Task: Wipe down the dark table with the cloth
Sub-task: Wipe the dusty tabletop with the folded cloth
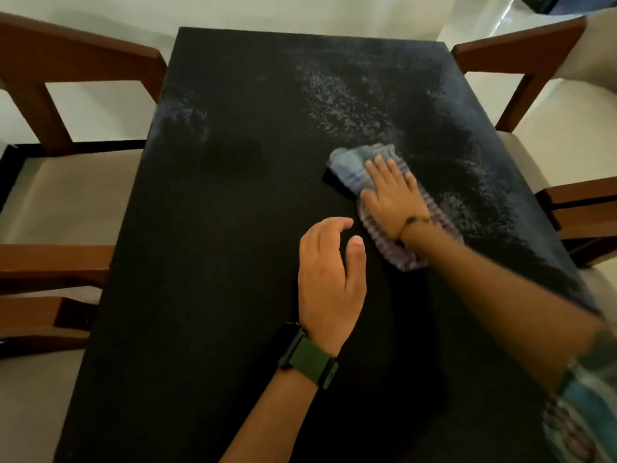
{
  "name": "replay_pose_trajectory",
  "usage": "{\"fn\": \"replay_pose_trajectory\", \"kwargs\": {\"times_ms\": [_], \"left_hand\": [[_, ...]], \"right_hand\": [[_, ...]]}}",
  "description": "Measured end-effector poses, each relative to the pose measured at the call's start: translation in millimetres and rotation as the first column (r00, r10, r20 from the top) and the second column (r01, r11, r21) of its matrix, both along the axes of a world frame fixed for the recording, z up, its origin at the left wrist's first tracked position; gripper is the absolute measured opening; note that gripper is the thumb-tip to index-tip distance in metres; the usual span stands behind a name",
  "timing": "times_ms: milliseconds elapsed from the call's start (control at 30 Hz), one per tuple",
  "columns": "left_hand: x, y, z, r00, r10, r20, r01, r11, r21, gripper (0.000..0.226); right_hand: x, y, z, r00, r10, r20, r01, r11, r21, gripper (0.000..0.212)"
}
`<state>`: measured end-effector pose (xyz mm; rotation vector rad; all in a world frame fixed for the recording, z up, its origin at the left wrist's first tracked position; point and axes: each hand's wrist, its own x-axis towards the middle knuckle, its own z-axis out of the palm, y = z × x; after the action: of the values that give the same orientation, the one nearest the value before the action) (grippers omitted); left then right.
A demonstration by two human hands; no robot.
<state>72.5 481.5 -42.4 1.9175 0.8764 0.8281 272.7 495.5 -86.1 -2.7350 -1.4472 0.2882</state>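
Observation:
The dark table (207,262) fills the middle of the view, with pale dusty streaks across its far and right parts. A crumpled blue and purple striped cloth (354,168) lies right of centre. My right hand (394,195) presses flat on the cloth with its fingers straight and spread. My left hand (329,275), with a green watch strap on the wrist, hovers or rests just left of the cloth, fingers loosely curved and holding nothing; I cannot tell whether it touches the table.
Wooden chairs with pale seats flank the table: one at the left (50,182) and one at the right (567,155). A light floor (300,11) lies beyond the table's far edge.

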Motion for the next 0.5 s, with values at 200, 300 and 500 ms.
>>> {"fn": "replay_pose_trajectory", "kwargs": {"times_ms": [200,300,500], "left_hand": [[14,-19,13,0.998,-0.068,-0.01,0.068,0.997,-0.026,0.041],[26,-28,14,0.998,-0.069,-0.007,0.069,0.998,-0.015,0.04],[40,-37,0,0.998,-0.067,-0.002,0.067,0.998,-0.002,0.037]], "right_hand": [[-129,-186,3,0.99,0.138,0.018,-0.135,0.983,-0.12,0.058],[-143,-223,0,0.99,0.137,0.025,-0.13,0.973,-0.191,0.06],[-71,-152,4,0.991,0.13,0.003,-0.13,0.99,-0.048,0.064]]}}
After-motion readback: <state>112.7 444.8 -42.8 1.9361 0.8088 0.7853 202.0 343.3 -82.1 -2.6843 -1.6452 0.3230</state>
